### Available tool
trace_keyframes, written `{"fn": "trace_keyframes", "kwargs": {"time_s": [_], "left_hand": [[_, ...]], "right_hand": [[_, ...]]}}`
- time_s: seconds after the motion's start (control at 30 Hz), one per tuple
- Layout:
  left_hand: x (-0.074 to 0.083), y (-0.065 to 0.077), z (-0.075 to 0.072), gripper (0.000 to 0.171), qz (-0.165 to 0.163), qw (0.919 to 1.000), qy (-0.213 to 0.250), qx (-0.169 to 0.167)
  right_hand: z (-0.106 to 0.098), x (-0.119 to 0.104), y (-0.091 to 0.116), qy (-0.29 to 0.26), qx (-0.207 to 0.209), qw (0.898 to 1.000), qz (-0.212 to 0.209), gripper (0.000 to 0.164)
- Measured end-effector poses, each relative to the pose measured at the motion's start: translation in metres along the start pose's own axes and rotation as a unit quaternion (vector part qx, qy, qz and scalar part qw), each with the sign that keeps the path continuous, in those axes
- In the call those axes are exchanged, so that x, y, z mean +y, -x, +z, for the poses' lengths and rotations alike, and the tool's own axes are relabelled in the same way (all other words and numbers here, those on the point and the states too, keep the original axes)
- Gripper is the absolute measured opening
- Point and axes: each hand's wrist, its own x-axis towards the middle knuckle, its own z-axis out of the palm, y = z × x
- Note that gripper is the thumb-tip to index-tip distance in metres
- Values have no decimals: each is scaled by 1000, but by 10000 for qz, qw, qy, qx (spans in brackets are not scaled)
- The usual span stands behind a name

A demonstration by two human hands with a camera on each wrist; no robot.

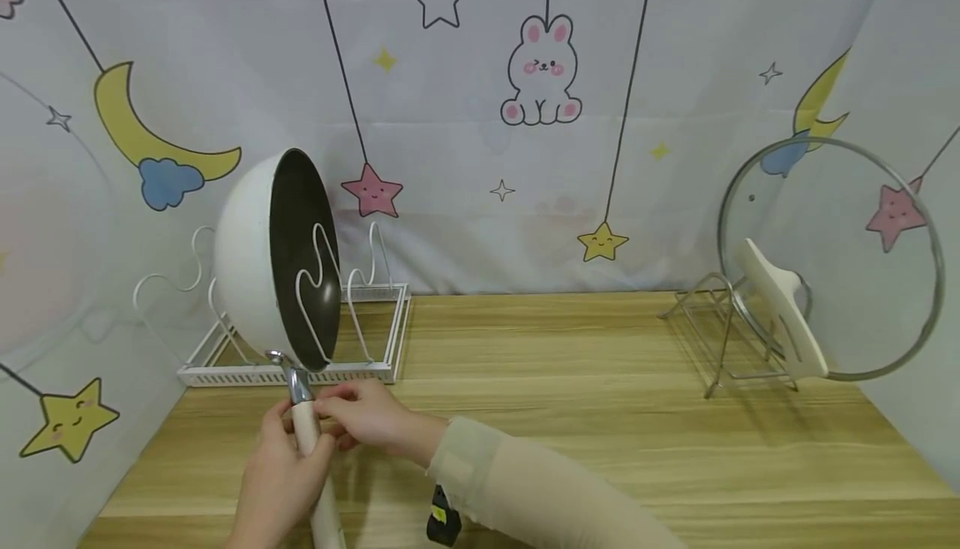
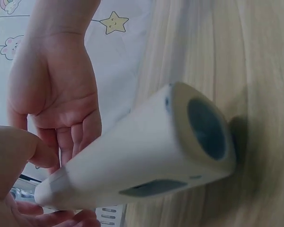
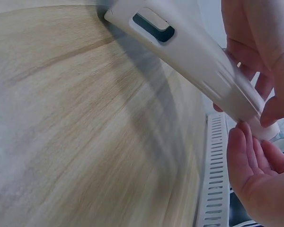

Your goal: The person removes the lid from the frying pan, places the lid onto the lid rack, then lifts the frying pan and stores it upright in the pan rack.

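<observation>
A deep white frying pan (image 1: 243, 257) with a dark inside stands on its side among the wire dividers of a white rack (image 1: 285, 376), its inside facing right. Its cream handle (image 1: 324, 507) slants down toward me; a slot and a hollow end show in the left wrist view. My left hand (image 1: 281, 474) grips this handle, thumb on one side and fingers on the other. Close to the metal collar, my right hand (image 1: 371, 416) holds the handle's upper part with its fingertips. Both hands meet there in the right wrist view, the right hand (image 3: 260, 184) below the left.
At the right, a glass lid (image 1: 862, 224) with a cream handle (image 1: 783, 311) leans in a metal wire stand (image 1: 723, 341). Below my right forearm sits a small black object (image 1: 444, 520) with a yellow label. A patterned cloth (image 1: 480, 141) hangs behind the wooden table (image 1: 540, 349).
</observation>
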Motion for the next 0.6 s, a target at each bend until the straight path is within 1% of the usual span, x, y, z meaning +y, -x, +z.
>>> {"fn": "trace_keyframes", "kwargs": {"time_s": [0.13,0.27,0.43,0.5,0.6], "left_hand": [[1,0,-1,81,68,10000,-38,25],[4,1,0,79,209,9995,-131,176],[9,3,-1,79,409,9987,-273,155],[11,5,-1,78,544,9979,-317,156],[12,7,-1,77,847,9950,-435,292]], "right_hand": [[-3,-1,3,-41,-208,9998,52,30],[-8,-1,5,-81,-554,9984,61,38],[-15,0,8,79,-935,9956,54,44],[-17,0,10,141,-1028,9946,60,46],[-22,0,13,253,-1085,9938,47,47]]}}
